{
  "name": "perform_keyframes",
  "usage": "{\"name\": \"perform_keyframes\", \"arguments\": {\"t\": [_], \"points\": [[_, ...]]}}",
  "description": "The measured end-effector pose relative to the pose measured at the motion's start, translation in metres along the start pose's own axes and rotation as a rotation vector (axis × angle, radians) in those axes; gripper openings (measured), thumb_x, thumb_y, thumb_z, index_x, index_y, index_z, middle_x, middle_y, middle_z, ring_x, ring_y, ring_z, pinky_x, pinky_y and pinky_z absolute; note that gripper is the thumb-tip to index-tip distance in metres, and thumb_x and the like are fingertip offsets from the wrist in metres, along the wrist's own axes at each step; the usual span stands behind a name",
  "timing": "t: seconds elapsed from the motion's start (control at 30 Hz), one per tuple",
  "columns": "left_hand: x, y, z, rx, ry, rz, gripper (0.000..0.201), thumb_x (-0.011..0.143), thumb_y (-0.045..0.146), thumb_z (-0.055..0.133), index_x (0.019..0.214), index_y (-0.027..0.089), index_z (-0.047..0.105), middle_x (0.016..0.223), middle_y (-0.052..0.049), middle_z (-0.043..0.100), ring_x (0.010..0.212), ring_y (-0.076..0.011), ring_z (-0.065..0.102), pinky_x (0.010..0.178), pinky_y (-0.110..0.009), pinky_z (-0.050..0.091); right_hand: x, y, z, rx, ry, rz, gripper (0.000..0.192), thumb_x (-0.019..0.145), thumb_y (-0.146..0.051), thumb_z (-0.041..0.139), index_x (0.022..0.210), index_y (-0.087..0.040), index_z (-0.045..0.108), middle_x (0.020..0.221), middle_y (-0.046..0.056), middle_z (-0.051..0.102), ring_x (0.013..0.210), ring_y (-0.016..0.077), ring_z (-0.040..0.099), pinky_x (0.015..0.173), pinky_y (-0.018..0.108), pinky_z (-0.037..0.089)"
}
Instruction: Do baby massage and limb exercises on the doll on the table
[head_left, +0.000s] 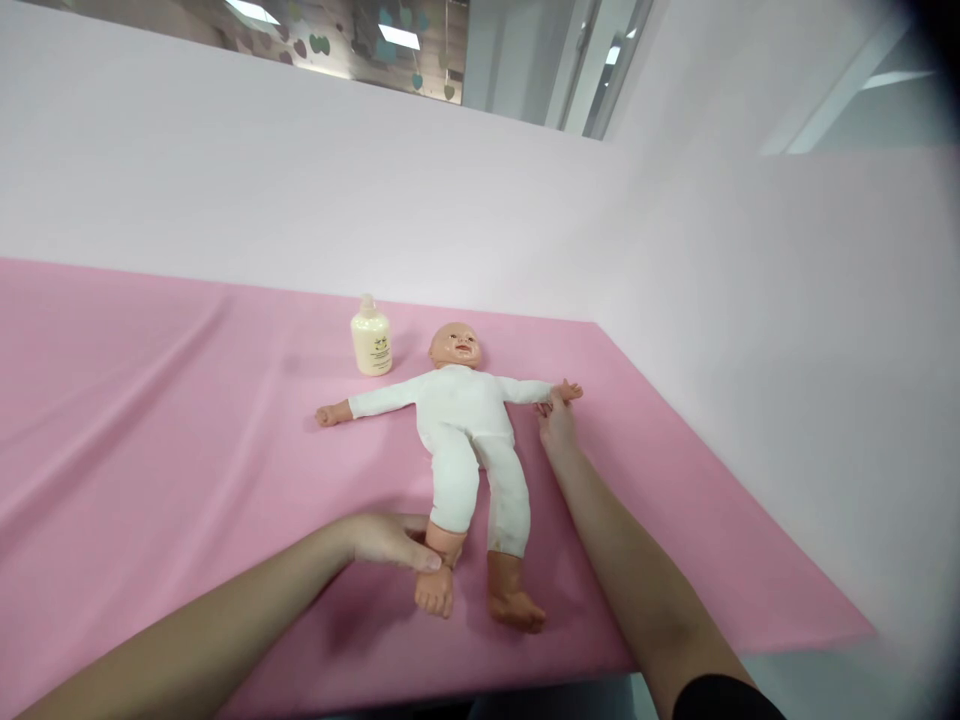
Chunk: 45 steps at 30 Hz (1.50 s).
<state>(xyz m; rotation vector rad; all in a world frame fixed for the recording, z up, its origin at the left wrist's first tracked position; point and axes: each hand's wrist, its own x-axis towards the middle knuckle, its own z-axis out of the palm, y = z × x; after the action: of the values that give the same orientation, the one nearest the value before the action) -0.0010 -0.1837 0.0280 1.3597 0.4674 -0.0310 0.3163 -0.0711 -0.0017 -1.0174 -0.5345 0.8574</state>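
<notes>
Doll [465, 420] lies supine (head pointing away).

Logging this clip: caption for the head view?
Left hand grips white-suited plastic baby doll's ankle, right hand its wrist, on pink cloth near cream bottle.

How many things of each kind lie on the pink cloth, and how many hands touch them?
Doll: 1
Bottle: 1
Hands on the doll: 2, left hand at its leg, right hand at its arm
Total: 2 things, 2 hands

Head view, forward and down, close over table [150, 420]
</notes>
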Motion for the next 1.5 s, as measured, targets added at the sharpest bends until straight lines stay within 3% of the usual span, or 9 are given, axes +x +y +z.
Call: {"name": "perform_keyframes", "arguments": {"t": [0.33, 0.5, 0.57, 0.63, 0.7, 0.77, 0.87, 1.03, 1.5], "points": [[-0.002, 0.001, 0.003, -0.053, -0.003, 0.081, 0.039, 0.071, 0.048, 0.070, 0.096, 0.019, 0.065, 0.094, -0.006, 0.065, 0.092, -0.0234, 0.060, 0.082, -0.036, 0.047, 0.001, 0.004, 0.003, -0.047, 0.057, -0.036, 0.065, 0.070, -0.032, 0.063, 0.130, -0.027, 0.038, 0.122, 0.008, 0.056, 0.090, 0.0142, 0.064, 0.074, 0.030, 0.053], [0.001, 0.007, 0.005, -0.331, -0.220, 0.156, 0.046, 0.064, 0.051, 0.070, 0.091, 0.016, 0.058, 0.074, -0.004, 0.062, 0.073, -0.0229, 0.060, 0.081, -0.043, 0.046, -0.011, -0.004, 0.008, -0.145, 0.012, -0.143, 0.069, 0.074, -0.036, 0.061, 0.136, -0.029, 0.032, 0.132, 0.009, 0.050, 0.103, 0.0170, 0.061, 0.080, 0.035, 0.053], [0.003, 0.007, 0.004, -0.445, -0.319, 0.235, 0.045, 0.064, 0.054, 0.066, 0.086, 0.017, 0.054, 0.062, -0.003, 0.058, 0.063, -0.0217, 0.056, 0.079, -0.046, 0.045, -0.020, -0.009, 0.014, -0.187, -0.034, -0.240, 0.070, 0.076, -0.037, 0.060, 0.138, -0.027, 0.029, 0.137, 0.011, 0.046, 0.110, 0.0190, 0.057, 0.083, 0.037, 0.052], [0.004, 0.008, 0.002, -0.522, -0.336, 0.331, 0.042, 0.067, 0.056, 0.060, 0.083, 0.018, 0.053, 0.051, -0.001, 0.053, 0.058, -0.0202, 0.052, 0.078, -0.046, 0.044, -0.030, -0.014, 0.022, -0.230, -0.112, -0.392, 0.071, 0.077, -0.038, 0.060, 0.139, -0.024, 0.029, 0.142, 0.013, 0.040, 0.119, 0.0208, 0.051, 0.088, 0.039, 0.050], [0.005, 0.011, 0.001, -0.588, -0.269, 0.407, 0.039, 0.072, 0.056, 0.054, 0.080, 0.018, 0.053, 0.046, 0.002, 0.046, 0.056, -0.0181, 0.049, 0.078, -0.044, 0.043, -0.041, -0.015, 0.027, -0.289, -0.197, -0.525, 0.068, 0.078, -0.039, 0.061, 0.137, -0.021, 0.032, 0.146, 0.014, 0.036, 0.125, 0.0215, 0.046, 0.092, 0.037, 0.048], [0.005, 0.014, 0.001, -0.662, -0.154, 0.437, 0.037, 0.074, 0.054, 0.053, 0.078, 0.017, 0.054, 0.043, 0.004, 0.040, 0.054, -0.0156, 0.045, 0.079, -0.040, 0.043, -0.049, -0.013, 0.031, -0.391, -0.280, -0.599, 0.060, 0.081, -0.039, 0.059, 0.134, -0.021, 0.037, 0.142, 0.014, 0.040, 0.119, 0.0208, 0.050, 0.090, 0.035, 0.049], [0.006, 0.020, 0.002, -0.766, 0.009, 0.437, 0.035, 0.073, 0.050, 0.056, 0.073, 0.015, 0.054, 0.041, 0.005, 0.033, 0.052, -0.0133, 0.041, 0.076, -0.035, 0.043, -0.057, -0.007, 0.030, -0.641, -0.420, -0.736, 0.044, 0.084, -0.036, 0.057, 0.124, -0.022, 0.048, 0.125, 0.011, 0.056, 0.103, 0.0198, 0.057, 0.085, 0.036, 0.051], [0.011, 0.024, 0.004, -0.869, 0.236, 0.385, 0.033, 0.075, 0.047, 0.056, 0.069, 0.014, 0.054, 0.041, 0.006, 0.027, 0.050, -0.0121, 0.038, 0.066, -0.029, 0.042, -0.061, -0.007, 0.030, -0.870, -0.579, -1.091, 0.035, 0.088, -0.033, 0.053, 0.123, -0.025, 0.053, 0.116, 0.008, 0.060, 0.111, 0.0223, 0.054, 0.098, 0.042, 0.045], [0.015, 0.022, 0.004, -0.814, 0.221, 0.363, 0.033, 0.079, 0.047, 0.053, 0.074, 0.014, 0.054, 0.045, 0.005, 0.032, 0.049, -0.0122, 0.040, 0.061, -0.028, 0.038, -0.060, -0.009, 0.030, -1.049, -0.689, -1.196, 0.037, 0.092, -0.026, 0.045, 0.128, -0.028, 0.054, 0.121, 0.008, 0.058, 0.111, 0.0219, 0.053, 0.096, 0.041, 0.047]]}}
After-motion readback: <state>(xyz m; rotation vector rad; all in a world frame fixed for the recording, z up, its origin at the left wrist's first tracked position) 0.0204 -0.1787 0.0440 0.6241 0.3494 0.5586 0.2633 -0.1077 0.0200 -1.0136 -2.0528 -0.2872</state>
